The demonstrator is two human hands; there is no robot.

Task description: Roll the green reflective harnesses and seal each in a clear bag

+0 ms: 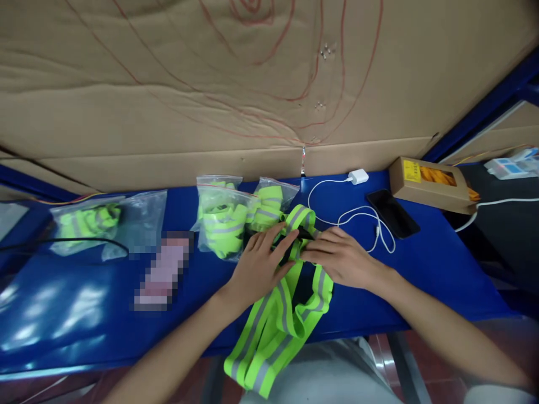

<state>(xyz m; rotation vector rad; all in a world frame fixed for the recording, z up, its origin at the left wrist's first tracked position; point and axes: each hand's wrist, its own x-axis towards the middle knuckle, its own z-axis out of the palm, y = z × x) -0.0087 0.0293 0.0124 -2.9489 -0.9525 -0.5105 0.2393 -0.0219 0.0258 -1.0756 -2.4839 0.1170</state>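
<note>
A neon yellow reflective strap vest (275, 322) with grey stripes lies across the blue table's (84, 314) front edge and hangs over it toward my lap. My left hand (259, 264) and my right hand (339, 255) meet over its upper part, fingers pinched on the straps around a small black buckle (295, 238). Behind my hands stand two clear bags (221, 221) holding folded neon straps.
Another bag of neon straps (90, 221) lies at the left by a black cable (63, 241). A white charger with its cable (357, 213), a black phone (392, 213) and a cardboard box (433, 182) sit at the right. A cardboard wall (252, 84) rises behind.
</note>
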